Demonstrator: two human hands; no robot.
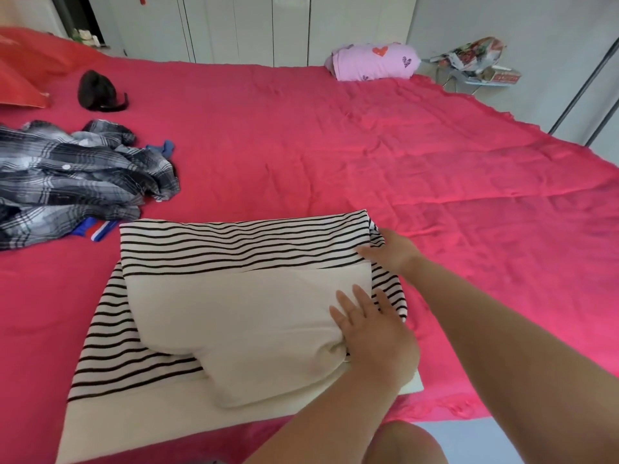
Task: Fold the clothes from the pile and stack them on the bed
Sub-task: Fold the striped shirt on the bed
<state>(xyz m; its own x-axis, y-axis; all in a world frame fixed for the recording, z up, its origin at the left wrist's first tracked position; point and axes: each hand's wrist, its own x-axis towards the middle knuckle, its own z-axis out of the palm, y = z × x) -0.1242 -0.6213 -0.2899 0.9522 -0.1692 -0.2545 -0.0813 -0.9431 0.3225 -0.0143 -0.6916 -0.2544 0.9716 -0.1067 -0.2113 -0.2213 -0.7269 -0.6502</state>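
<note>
While the striped garment (pixel 234 249) lies half folded near the front edge of the bed (pixel 368 145), the job looks only partly done — its cream panel is doubled over the stripes, not yet a neat packet. The right hand (pixel 392 251) pinches the cloth's far right corner, thumb on top. The left hand (pixel 375 336) has no grip at all, fingers straight and flat on the cream panel.

Left to fold, I judge: the plaid shirt (pixel 77 175) heaped at the left, with blue pieces (pixel 97 229) under it. A pink garment (pixel 371 61) at the far edge may be finished already.

The bed cover is pink-red and creased — white wardrobe doors (pixel 234 25) stand behind.
</note>
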